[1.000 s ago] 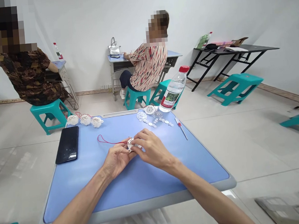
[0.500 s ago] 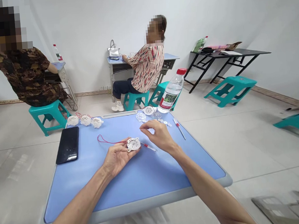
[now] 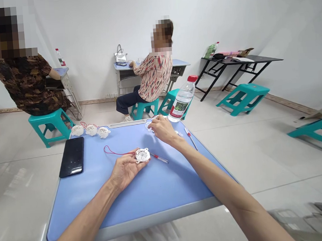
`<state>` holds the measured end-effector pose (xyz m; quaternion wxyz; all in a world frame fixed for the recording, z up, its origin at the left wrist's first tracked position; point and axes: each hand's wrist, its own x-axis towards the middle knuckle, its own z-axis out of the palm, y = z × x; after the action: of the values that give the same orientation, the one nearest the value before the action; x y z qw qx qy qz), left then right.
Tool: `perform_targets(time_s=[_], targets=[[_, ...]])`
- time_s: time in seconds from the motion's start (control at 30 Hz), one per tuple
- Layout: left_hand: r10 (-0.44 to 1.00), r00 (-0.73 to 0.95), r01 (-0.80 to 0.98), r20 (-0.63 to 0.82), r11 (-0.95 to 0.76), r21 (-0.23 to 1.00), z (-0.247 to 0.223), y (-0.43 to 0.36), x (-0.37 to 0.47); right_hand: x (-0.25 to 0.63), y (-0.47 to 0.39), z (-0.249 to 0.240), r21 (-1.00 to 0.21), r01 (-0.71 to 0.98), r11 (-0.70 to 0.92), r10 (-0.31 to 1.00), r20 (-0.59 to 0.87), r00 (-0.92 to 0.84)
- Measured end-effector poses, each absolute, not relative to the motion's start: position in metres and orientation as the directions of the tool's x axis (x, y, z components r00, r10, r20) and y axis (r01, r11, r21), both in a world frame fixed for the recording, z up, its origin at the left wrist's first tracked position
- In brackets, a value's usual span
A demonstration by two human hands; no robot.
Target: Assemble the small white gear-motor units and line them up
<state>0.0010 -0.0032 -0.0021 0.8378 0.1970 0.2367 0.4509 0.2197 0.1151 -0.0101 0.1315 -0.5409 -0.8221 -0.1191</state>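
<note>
My left hand grips a small round white plastic casing with side lugs and coiled detail on its upper face. A red cord loop trails from the casing to the left. At the far side of the desk, my right hand is curled down over small parts, its fingertips close to a clear round cover. What those fingers pinch, if anything, is hidden. Just right of the casing lies a small screwdriver with a red band.
Three similar white casings sit at the desk's far left, above a black phone. A water bottle stands at the far right edge, near another screwdriver. Two people sit at desks beyond; green stools stand around.
My right hand has moved forward and slightly left, from above the desk to the small parts at its far edge. My left hand keeps the casing in about the same place.
</note>
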Motion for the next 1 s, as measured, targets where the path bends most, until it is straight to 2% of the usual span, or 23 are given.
perform_targets(time_s=[0.53,1.0], targets=[[0.845,0.495,-0.663,-0.202,0.517,0.542,-0.0023,-0.0041,0.0009,0.2096,0.1137,-0.0192,0.168,0.929,0.331,0.882,0.295,-0.368],[0.841,0.502,-0.648,-0.202,0.52,0.556,-0.0021,-0.0045,0.0005,0.2106,0.1133,-0.0214,0.111,0.931,0.347,0.89,0.276,-0.364]])
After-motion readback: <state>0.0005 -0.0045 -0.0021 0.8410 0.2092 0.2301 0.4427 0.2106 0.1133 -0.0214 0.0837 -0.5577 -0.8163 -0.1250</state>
